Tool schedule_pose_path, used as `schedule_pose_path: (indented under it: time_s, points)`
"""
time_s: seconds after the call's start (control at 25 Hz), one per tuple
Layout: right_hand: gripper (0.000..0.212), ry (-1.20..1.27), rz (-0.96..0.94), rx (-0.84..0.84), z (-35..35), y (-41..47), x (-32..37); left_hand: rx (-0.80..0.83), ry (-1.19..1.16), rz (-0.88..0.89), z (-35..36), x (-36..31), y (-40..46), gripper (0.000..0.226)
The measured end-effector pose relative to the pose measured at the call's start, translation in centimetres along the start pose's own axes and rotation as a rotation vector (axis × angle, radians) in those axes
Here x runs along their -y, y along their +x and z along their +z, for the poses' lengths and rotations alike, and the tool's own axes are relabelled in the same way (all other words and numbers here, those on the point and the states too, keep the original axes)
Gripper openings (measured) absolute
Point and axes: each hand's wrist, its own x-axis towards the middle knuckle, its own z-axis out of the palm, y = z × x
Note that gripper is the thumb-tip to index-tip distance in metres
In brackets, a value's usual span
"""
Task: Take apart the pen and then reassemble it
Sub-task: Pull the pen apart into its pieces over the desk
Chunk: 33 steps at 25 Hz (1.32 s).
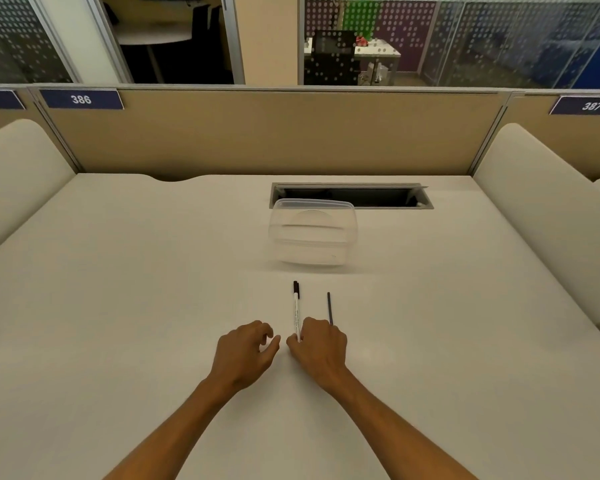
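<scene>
Pale desk (pixel 118 289) spreads out ahead of hands. Beyond them, open cable hatch (pixel 352 195) sunk in desktop. Tan partition (pixel 274 133) runs across far edge, number plates 386 (pixel 81 99) and 387 (pixel 592 106) on top. Cream side dividers (pixel 14 161) left and right. Behind, dotted glass walls (pixel 482 36), dim room, black chair (pixel 333 57).

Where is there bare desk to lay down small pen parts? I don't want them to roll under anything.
The desk is bare left of the left hand, and right of the thin refill. It is crowded in the middle: the right hand grips the white pen barrel, with the clear container just beyond.
</scene>
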Motion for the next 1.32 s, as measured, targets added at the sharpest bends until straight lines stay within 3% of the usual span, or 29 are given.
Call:
schedule_pose_path:
  time_s: [0.2,0.4,0.6,0.76,1.04,1.12,1.2,1.32]
  points:
    - [0.029,0.132,0.053,-0.062,-2.0,-0.6,-0.6,-0.078,-0.014,0.115,-0.3,-0.8,-0.1,0.024]
    - [0.021,0.432,-0.006,-0.147,-6.0,-2.1,-0.8,-0.164,0.047,0.358,-1.7,-2.5,0.6,0.046]
    - [0.032,0.773,-0.028,-0.106,-9.1,-3.5,-0.6,-0.278,-0.034,0.483,-3.6,-4.6,0.7,0.023]
    - [0.048,0.912,-0.039,-0.168,-10.5,-3.7,-0.6,-0.282,-0.020,0.523,-5.6,-5.7,0.2,0.020]
    - [0.074,0.833,-0.022,-0.253,-11.8,-3.7,0.5,-0.304,0.070,0.608,-7.9,-7.1,-0.3,0.031]
    - [0.073,0.827,-0.032,-0.283,-12.3,-3.9,1.1,-0.318,0.051,0.617,-8.5,-7.3,-0.4,0.029]
    - [0.063,0.869,-0.092,-0.302,-12.7,-4.2,1.4,-0.280,-0.037,0.586,-9.4,-7.5,-0.4,0.030]
    - [0.060,0.917,-0.223,-0.310,-13.4,-5.1,1.0,-0.094,-0.284,0.493,-11.0,-8.1,-0.7,0.030]
